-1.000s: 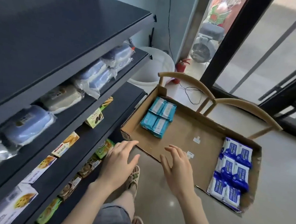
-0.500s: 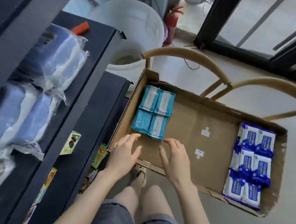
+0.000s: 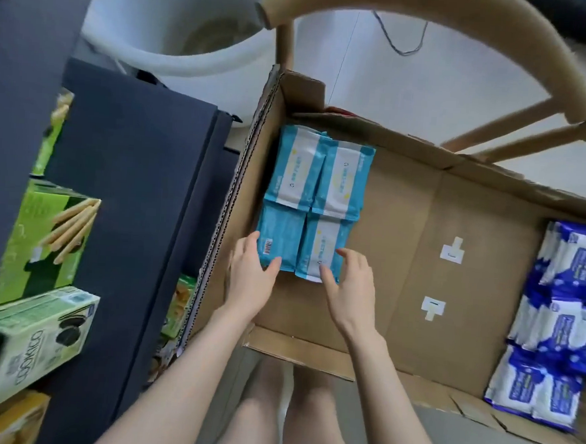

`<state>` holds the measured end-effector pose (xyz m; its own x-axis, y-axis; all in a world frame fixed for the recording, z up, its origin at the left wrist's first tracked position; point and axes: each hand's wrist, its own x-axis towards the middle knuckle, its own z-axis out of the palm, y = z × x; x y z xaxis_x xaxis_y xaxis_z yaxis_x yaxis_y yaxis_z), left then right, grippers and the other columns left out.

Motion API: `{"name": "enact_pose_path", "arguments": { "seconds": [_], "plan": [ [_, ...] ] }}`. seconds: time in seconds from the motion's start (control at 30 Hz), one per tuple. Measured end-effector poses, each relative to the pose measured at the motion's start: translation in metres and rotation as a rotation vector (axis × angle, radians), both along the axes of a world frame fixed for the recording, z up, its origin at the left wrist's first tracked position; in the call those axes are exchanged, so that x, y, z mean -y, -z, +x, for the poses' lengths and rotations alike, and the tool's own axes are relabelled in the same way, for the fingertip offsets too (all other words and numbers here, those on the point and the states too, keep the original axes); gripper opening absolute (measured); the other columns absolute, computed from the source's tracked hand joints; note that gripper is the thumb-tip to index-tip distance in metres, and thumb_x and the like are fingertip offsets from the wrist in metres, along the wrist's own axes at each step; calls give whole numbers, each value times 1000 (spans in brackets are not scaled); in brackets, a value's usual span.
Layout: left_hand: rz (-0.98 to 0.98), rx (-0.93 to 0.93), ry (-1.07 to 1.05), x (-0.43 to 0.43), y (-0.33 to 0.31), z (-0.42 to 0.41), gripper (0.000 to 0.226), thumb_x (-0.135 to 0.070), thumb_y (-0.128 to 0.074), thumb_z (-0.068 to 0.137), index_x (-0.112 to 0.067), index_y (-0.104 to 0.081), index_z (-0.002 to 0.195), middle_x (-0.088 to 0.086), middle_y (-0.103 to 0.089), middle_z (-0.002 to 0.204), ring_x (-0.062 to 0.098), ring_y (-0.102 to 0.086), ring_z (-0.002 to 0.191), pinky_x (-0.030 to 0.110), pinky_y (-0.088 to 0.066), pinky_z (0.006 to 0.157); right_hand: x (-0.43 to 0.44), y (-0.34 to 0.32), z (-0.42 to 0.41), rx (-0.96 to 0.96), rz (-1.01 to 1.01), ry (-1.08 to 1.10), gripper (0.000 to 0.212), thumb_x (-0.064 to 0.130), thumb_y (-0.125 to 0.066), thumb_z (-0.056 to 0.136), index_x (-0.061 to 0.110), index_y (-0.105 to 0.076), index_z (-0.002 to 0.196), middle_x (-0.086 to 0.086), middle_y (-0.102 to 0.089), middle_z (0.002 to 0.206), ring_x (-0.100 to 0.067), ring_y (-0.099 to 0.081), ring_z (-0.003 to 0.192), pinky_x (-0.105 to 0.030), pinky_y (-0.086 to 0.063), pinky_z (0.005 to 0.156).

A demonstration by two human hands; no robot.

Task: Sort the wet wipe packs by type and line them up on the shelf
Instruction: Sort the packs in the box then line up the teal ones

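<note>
My open left hand (image 3: pixel 250 277) and right hand (image 3: pixel 348 282) touch the near teal packs (image 3: pixel 304 246); no wipes are on the shelf (image 3: pixel 132 184) yet.

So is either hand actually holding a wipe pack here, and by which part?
Nothing is lifted yet. The left hand touches the near left corner of the teal packs; the right hand touches their near right edge. Whether either grips cannot be told.

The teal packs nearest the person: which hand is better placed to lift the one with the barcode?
Left. The left hand already touches the barcode pack, fingers along its left edge and thumb at its near edge. The right hand rests on the neighbouring pack.
</note>
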<state>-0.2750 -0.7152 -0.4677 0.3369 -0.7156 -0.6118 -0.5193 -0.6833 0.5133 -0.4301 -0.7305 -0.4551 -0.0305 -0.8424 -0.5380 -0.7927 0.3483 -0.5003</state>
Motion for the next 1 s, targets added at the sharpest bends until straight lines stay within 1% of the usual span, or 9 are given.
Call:
{"name": "enact_pose_path", "arguments": {
  "seconds": [0.27,0.37,0.5,0.6,0.67,0.7,0.77,0.87,1.0],
  "plan": [
    [-10,157,-125,17,56,-15,68,-30,-68,85,-4,-37,139,10,-41,129,25,-37,120,28,-28,98,22,67,2,23,49,181,68,27,-72,82,6,-37,136,-8,-43,131,-23,-45,119,-34,-42,97],
    [-44,201,-150,15,63,-19,63,-27,-71,82,-4,-43,134,11,-42,123,26,-38,115,29,-30,95,23,78,4,9,14,228,64,28,-76,77,6,-43,127,-8,-45,124,-22,-49,111,-36,-44,92],
    [-51,188,-195,16,61,-23,55,-21,-76,78,-3,-48,123,13,-44,121,27,-42,112,25,-29,89,19,78,4,31,-1,305,52,26,-79,74,9,-46,111,-3,-50,110,-18,-53,96,-30,-45,82],
    [-20,34,-293,20,54,-23,45,-15,-75,78,-4,-52,115,6,-54,113,21,-50,102,16,-37,76,21,69,2,149,73,415,40,20,-79,74,16,-48,100,7,-58,92,-10,-58,83,-21,-45,75],
    [-5,-75,-323,16,44,-22,25,-15,-74,80,-8,-59,98,0,-61,97,16,-57,89,12,-42,61,21,57,-2,220,86,435,28,16,-77,75,14,-56,94,12,-61,82,2,-57,69,-9,-43,63],
    [-13,-132,-346,11,37,-21,17,-16,-72,81,-11,-60,92,-2,-63,91,15,-60,87,13,-45,62,19,50,-5,256,88,443,22,14,-76,76,13,-60,90,12,-63,80,3,-57,65,-7,-43,60],
    [-42,-250,-408,-2,18,-21,7,-16,-68,86,-17,-62,90,-6,-66,86,17,-64,88,19,-50,68,11,29,-12,348,110,470,14,15,-75,77,12,-65,87,7,-69,80,-6,-63,69,-13,-48,61],
    [-78,-459,-509,-30,-20,-24,8,-13,-59,92,-20,-61,95,-6,-69,93,15,-66,89,25,-53,76,-7,-10,-23,480,146,455,10,18,-72,82,12,-68,88,0,-73,85,-14,-67,78,-33,-54,70],
    [-94,-730,-632,-73,-83,-35,16,-14,-49,97,-17,-55,112,3,-69,111,18,-67,98,35,-56,77,-35,-69,-32,573,163,358,10,17,-68,86,9,-65,91,-7,-70,90,-13,-61,77,-31,-51,70]
  ]
}}
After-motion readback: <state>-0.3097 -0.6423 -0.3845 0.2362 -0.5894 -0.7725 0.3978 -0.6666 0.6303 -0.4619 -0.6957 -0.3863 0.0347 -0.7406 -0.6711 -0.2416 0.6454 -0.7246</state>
